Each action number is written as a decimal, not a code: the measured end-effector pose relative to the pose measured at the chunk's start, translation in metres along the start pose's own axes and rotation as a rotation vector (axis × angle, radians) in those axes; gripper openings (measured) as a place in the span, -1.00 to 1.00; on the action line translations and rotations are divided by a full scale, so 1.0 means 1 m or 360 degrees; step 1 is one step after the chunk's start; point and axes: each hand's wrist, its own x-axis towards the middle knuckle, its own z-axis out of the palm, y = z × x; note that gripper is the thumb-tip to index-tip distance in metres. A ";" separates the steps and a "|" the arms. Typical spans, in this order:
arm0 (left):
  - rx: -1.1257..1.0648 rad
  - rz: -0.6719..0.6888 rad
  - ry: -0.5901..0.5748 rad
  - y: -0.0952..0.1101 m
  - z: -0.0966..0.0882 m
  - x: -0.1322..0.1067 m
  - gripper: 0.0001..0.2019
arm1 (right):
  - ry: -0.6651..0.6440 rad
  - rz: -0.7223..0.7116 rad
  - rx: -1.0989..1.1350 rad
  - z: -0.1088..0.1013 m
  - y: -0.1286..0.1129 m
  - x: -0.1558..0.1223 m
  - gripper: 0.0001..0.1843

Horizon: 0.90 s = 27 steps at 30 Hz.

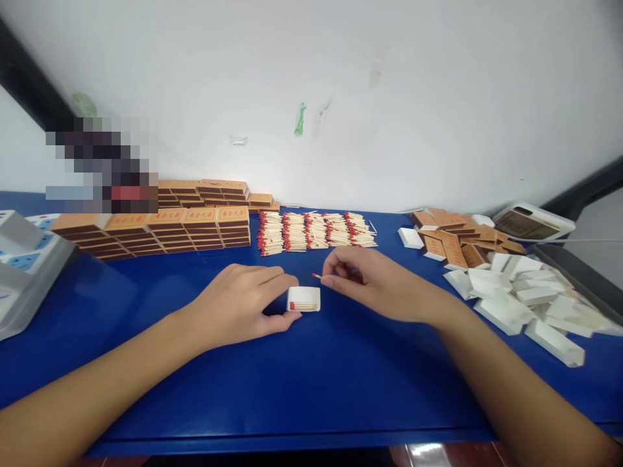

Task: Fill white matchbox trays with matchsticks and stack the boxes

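My left hand (243,301) grips a small white matchbox tray (302,293) by its left side, thumb below and fingers above. Several red-tipped matches lie along the tray's near side. Just right of the tray, my right hand (365,282) pinches a match (317,276) between thumb and fingertips, its red head pointing left. Beyond both hands, loose matches (316,232) are laid out in several bunches on the blue table (311,389).
Orange-brown matchboxes (185,227) stand stacked at the back left, beside a plastic container (29,285). At the right lie loose matchbox sleeves (452,240), a heap of white trays (516,292), a white-edged device (533,222) and a dark bin (579,279). A white wall (341,84) rises behind.
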 end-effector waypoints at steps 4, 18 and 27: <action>0.0024 0.0020 0.0083 0.002 0.000 0.000 -0.79 | -0.0058 -0.0112 -0.0018 0.014 -0.015 -0.002 -0.88; -0.0021 -0.0068 -0.0039 0.003 0.002 -0.001 -0.76 | 0.0318 -0.0160 -0.0269 -0.005 0.006 0.001 -0.85; -0.0131 -0.0279 -0.0319 0.005 -0.005 0.004 -0.77 | 0.0195 0.0266 -0.0703 -0.029 0.051 0.002 -0.77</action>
